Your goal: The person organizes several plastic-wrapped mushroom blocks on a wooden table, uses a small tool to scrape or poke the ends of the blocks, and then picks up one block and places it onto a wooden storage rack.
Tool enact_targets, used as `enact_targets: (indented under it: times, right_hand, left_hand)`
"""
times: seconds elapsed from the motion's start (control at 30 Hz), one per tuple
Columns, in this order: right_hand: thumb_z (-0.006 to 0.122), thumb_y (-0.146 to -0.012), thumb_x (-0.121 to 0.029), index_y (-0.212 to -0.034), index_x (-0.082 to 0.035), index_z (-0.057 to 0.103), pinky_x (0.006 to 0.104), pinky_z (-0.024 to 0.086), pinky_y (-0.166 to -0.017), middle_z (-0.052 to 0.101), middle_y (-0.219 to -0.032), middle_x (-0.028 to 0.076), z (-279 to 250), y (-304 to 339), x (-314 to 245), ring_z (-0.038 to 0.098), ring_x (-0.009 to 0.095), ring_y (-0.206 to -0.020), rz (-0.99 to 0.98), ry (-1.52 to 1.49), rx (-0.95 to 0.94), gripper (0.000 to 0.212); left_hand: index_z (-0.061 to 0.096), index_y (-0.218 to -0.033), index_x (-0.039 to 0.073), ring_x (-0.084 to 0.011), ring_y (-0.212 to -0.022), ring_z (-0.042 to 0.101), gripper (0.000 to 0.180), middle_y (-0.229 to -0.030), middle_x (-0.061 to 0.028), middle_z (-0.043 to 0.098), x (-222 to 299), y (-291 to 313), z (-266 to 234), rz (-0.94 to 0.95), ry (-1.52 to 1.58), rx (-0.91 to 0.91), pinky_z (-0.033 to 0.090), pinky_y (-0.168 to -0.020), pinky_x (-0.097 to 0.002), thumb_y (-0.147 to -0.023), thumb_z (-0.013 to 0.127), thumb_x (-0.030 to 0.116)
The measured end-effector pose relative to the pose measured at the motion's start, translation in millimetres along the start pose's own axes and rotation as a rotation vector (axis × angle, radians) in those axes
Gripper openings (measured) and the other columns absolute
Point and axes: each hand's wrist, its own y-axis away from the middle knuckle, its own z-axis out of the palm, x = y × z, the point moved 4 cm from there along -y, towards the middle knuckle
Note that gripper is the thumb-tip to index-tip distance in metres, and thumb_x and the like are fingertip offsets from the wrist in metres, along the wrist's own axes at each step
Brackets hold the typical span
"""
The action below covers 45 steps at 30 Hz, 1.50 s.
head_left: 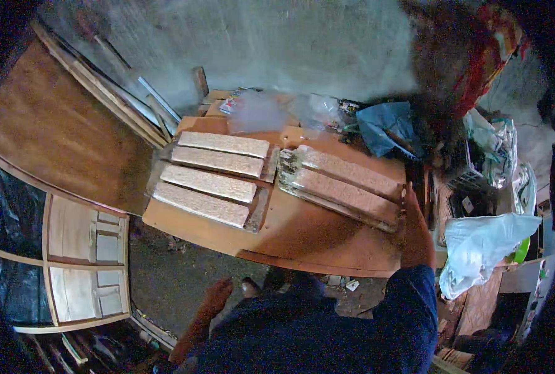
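My right hand [410,201] is at the right end of a thin mold or tray [352,215], its fingers on the end edge. Two long pale, rough-faced strips [346,189] lie side by side on that tray, and its left end looks dark and mottled. To its left on the table rest two more clear-edged trays [260,218], each bearing two similar strips [210,181]. My left hand [218,294] hangs low in front of the table, away from the strips; its fingers are too dark and blurred to read.
The orange-brown tabletop [315,240] bears plastic bags [258,112] and a blue bag [386,128] at its back. A brown panel [71,131] and wooden slats lean at left, above a wooden frame [48,224]. A white bag [486,246] and dark crate [464,168] stand at right.
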Motion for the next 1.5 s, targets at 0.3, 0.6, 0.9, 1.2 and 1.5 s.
enact_targets:
  times: [0.3, 0.6, 0.9, 1.2, 1.5]
  right_hand:
    - [0.037, -0.095, -0.053, -0.129, -0.01, 0.046, 0.0406, 0.042, -0.064, 0.062, -0.088, 0.015, 1.0, 14.1, -2.8, 0.051, 0.024, -0.068, -0.048, 0.027, 0.038, 0.056]
    - [0.035, -0.096, -0.051, -0.122, -0.006, 0.051, 0.0417, 0.043, -0.066, 0.062, -0.089, 0.017, 12.0, 94.7, 25.1, 0.052, 0.027, -0.07, -0.2, 0.08, 0.149, 0.054]
    - [0.033, -0.097, -0.048, -0.115, -0.002, 0.055, 0.0428, 0.043, -0.067, 0.061, -0.09, 0.019, 18.2, 226.4, 59.1, 0.054, 0.03, -0.073, -0.328, 0.155, 0.322, 0.054]
    - [0.04, -0.097, -0.032, -0.099, -0.001, 0.056, 0.0394, 0.043, -0.07, 0.053, -0.081, 0.012, 67.1, 341.9, 98.5, 0.053, 0.023, -0.081, -0.28, 0.022, 0.239, 0.035]
    - [0.051, -0.082, -0.023, -0.115, -0.004, 0.057, 0.0473, 0.039, -0.099, 0.056, -0.122, 0.013, 125.7, 403.3, 156.2, 0.052, 0.032, -0.111, -0.317, -0.342, -0.215, 0.038]
  left_hand:
    - [0.042, -0.138, 0.002, -0.031, -0.12, 0.051, 0.053, -0.131, -0.0191, 0.053, 57.8, -18.2, 7.8, -0.087, -0.121, -0.111, 0.038, -0.103, -0.0387, -0.097, 0.046, 0.036]
    - [0.041, -0.137, 0.002, -0.0276, -0.124, 0.048, 0.05, -0.133, -0.0177, 0.051, 63.9, -42.2, 17.4, 0.078, -0.021, -0.155, 0.036, -0.105, -0.0371, -0.097, 0.051, 0.03]
    - [0.041, -0.137, 0.002, -0.023, -0.124, 0.047, 0.048, -0.132, -0.0143, 0.051, 123.3, -76.9, 40.4, 0.074, 0.363, -0.342, 0.037, -0.104, -0.0338, -0.097, 0.052, 0.025]
    - [0.036, -0.141, 0.005, -0.0186, -0.115, 0.051, 0.054, -0.131, -0.0111, 0.051, 130.9, -124.7, 96.5, 0.131, 0.399, -0.52, 0.045, -0.095, -0.0353, -0.095, 0.055, 0.027]
    - [0.011, -0.15, 0.015, -0.0299, -0.117, 0.049, 0.08, -0.138, -0.0178, 0.043, 145.9, -128.9, 121.8, -0.217, 0.72, -0.581, 0.047, -0.088, -0.0398, -0.091, 0.061, 0.033]
